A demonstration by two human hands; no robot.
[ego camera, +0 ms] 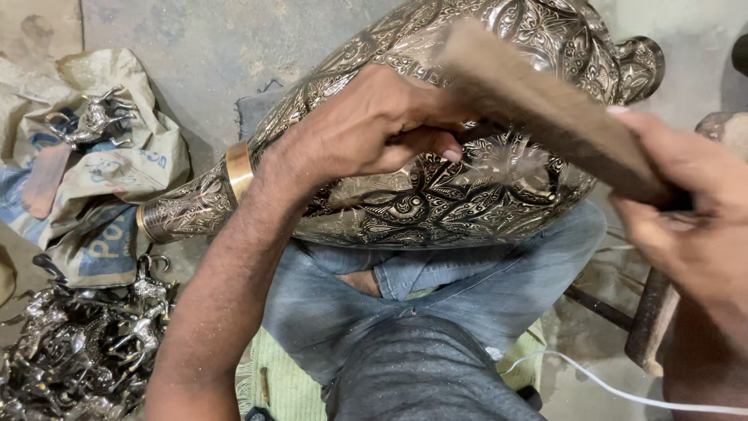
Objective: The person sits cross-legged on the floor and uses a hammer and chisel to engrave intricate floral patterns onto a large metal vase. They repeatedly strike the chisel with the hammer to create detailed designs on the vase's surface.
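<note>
Brass vase (pixel 405 195) lies across your lap, neck pointing left.
Left hand (pixel 366 129) pinches a small tool on it; right hand (pixel 686 226) grips the wooden mallet (pixel 545 109) above.

The silver-and-black vase (pixel 436 187) is showing engraved floral patterning and a gold band; blue jeans (pixel 436 292) are lying near it.

One engraved metal vase (pixel 405 195) and one wooden mallet (pixel 545 109) are in hand. One sack (pixel 117 179) lies on the floor. Small metal figurines (pixel 78 343) form one heap, too tangled to count.
</note>
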